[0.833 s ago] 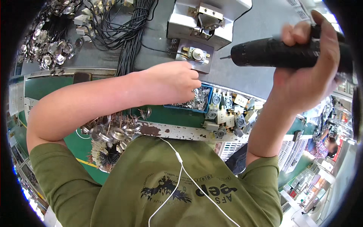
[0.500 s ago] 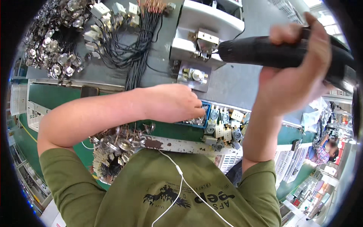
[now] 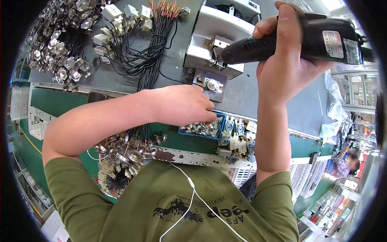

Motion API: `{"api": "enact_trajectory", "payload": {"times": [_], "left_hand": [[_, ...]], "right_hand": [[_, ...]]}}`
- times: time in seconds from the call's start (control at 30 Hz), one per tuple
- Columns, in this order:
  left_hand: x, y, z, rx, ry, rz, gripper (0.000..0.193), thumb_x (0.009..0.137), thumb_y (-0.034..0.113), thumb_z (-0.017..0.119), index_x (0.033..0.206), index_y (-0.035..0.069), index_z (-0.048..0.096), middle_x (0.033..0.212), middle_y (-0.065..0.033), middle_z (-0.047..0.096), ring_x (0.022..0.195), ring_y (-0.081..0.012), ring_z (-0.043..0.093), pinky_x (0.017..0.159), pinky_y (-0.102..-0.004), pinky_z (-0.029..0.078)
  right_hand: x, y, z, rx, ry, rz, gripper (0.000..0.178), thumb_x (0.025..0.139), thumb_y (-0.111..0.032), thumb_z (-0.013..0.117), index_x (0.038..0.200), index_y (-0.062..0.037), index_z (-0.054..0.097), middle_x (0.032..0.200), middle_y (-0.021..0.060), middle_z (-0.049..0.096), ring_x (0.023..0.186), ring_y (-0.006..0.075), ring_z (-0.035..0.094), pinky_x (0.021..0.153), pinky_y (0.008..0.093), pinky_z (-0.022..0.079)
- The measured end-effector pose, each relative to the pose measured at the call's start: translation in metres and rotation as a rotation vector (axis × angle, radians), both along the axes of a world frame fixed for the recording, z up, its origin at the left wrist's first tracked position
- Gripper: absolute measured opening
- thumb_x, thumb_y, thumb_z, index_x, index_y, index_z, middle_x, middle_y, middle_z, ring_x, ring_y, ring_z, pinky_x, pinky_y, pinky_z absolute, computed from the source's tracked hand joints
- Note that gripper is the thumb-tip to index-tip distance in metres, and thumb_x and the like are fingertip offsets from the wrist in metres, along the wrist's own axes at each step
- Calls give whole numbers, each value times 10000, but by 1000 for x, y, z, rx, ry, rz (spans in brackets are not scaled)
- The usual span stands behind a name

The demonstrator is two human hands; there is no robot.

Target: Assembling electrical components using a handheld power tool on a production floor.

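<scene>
My right hand [image 3: 282,56] is wrapped round a black electric screwdriver [image 3: 258,47]. The tool's nose meets the metal block [image 3: 219,42] at the front of a white-grey machine [image 3: 201,44]. Over a blue tray [image 3: 221,128] of small metal pieces [image 3: 201,128] is my left hand [image 3: 187,105], its fingers curled together; whatever they pinch is hidden. Just beyond that hand, a switch-like part with a round metal centre [image 3: 211,84] sits on a square metal plate [image 3: 219,96]. A thin black wire runs toward it from a bundle of black leads [image 3: 151,60].
Several pale switch-like parts [image 3: 238,141] lie right of the tray. Metal discs with leads [image 3: 60,52] are heaped at the far left. White connectors [image 3: 111,13] lie by the bundle. More discs [image 3: 129,151] hang near the worn table edge [image 3: 193,157]. Another person [image 3: 346,163] is far right.
My right hand has moved left with the screwdriver, bringing its nose onto the metal block. My left hand has shifted slightly, showing more of the blue tray.
</scene>
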State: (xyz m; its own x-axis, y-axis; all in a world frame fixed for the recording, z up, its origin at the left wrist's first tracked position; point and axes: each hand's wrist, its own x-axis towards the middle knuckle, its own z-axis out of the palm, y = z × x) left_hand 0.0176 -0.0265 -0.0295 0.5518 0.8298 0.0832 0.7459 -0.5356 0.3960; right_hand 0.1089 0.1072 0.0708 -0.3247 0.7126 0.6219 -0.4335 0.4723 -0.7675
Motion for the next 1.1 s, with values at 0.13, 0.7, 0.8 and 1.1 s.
{"api": "enact_trajectory", "payload": {"times": [0.13, 0.7, 0.8, 1.1], "left_hand": [[0, 0, -1, 9, 12, -9, 152, 855, 126, 623, 1002, 99, 650, 911, -49, 611, 968, -228, 643, 879, -376, 480], [-27, -2, 37, 223, -192, 404, 97, 876, 105, 671, 971, 101, 688, 902, -63, 683, 888, -275, 674, 822, -408, 493], [-31, -3, 22, 261, -131, 483, 63, 892, 140, 697, 942, 109, 674, 866, -37, 681, 865, -241, 676, 785, -397, 470], [-13, 2, 2, 308, -6, 532, 119, 869, 188, 749, 931, 113, 681, 985, -15, 682, 956, -219, 651, 826, -382, 466]], "right_hand": [[-3, -9, 5, 80, -41, -10, 137, 964, -5, 655, 1076, 43, 591, 784, 91, 635, 553, 139, 598, 525, 273, 488], [-20, -2, 14, 67, 34, 155, 503, 903, 5, 736, 1285, -24, 410, 926, 96, 668, 652, 155, 678, 553, 269, 556], [-6, -17, 16, -28, -22, 90, 463, 896, 9, 747, 1255, -14, 455, 899, 95, 678, 620, 143, 665, 519, 265, 539], [30, 1, 12, -58, -187, 71, 214, 881, 41, 760, 1056, 52, 638, 873, 109, 717, 622, 129, 681, 529, 252, 552]]}}
